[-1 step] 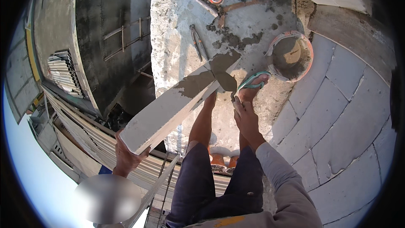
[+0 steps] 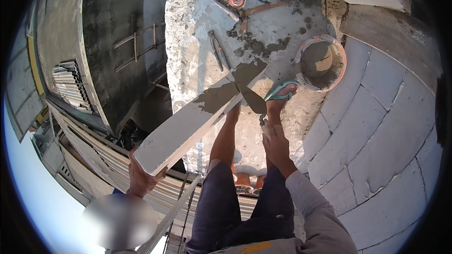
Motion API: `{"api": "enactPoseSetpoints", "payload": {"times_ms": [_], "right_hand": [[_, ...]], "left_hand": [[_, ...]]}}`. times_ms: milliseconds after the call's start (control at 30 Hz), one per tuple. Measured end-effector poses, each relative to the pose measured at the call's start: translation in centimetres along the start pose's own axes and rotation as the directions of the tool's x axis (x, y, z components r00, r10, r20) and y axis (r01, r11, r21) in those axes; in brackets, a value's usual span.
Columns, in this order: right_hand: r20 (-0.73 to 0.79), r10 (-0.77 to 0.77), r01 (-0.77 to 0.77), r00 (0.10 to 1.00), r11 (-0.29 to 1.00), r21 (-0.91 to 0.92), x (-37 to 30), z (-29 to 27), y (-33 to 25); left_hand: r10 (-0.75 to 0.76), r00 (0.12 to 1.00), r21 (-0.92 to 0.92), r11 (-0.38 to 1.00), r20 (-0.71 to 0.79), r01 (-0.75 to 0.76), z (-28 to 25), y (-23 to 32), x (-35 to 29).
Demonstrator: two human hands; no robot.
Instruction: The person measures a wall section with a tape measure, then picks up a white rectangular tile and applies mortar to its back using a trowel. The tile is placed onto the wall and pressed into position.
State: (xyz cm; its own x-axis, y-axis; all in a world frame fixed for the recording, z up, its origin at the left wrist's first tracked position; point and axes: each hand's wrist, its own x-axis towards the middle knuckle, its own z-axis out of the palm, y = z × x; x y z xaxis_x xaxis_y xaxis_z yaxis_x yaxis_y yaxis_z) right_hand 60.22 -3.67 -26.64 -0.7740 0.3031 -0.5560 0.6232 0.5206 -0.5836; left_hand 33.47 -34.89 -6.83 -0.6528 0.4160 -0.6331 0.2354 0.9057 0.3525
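My left hand [image 2: 142, 178] is closed around the near end of a long, pale grey block [image 2: 176, 129], with fingers and thumb on either side of it. The block slants up and to the right, and wet mortar [image 2: 219, 96] coats its far part. In my right hand [image 2: 277, 146] is a pointed trowel [image 2: 253, 99], gripped by its handle. Its mortar-smeared blade lies beside the coated edge of the block, apparently touching it. Mortar [image 2: 249, 72] also covers the surface around the block's far end.
An orange-rimmed bucket [image 2: 343, 61] holding mortar stands at the right. Pincers [image 2: 217, 51], a hammer [image 2: 266, 7] and a tape measure [image 2: 237, 1] lie on the rough slab [image 2: 188, 66]. Left of the slab's edge is a drop. My sandalled foot [image 2: 282, 91] is near the trowel; a block wall [image 2: 367, 127] runs along the right.
The trowel blade has shifted slightly toward me, along the block's edge. My left hand keeps its grip on the block, and the view has shifted a little.
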Motion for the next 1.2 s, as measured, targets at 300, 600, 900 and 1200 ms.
{"api": "enactPoseSetpoints", "payload": {"times_ms": [300,600,900,1200], "right_hand": [[-0.168,0.282,-0.328,0.945,0.829,-0.453,7.7,-13.0,17.7],[0.312,0.554,-0.615,0.772,0.775,0.146,9.6,-16.7,22.4],[0.157,-0.086,0.043,0.984,0.965,0.258,4.6,-12.1,9.9],[-0.119,-0.385,0.398,0.915,0.910,0.116,0.6,-2.1,0.0]], "left_hand": [[0.020,1.000,0.004,1.000,-0.016,-0.020,0.4,1.8,-1.0],[-0.009,1.000,0.121,0.993,0.027,0.006,0.5,5.1,-1.2],[0.005,0.999,0.096,0.995,0.046,-0.009,-0.4,6.9,0.1],[0.017,0.999,0.011,1.000,-0.027,-0.017,-0.4,6.4,0.2]]}}
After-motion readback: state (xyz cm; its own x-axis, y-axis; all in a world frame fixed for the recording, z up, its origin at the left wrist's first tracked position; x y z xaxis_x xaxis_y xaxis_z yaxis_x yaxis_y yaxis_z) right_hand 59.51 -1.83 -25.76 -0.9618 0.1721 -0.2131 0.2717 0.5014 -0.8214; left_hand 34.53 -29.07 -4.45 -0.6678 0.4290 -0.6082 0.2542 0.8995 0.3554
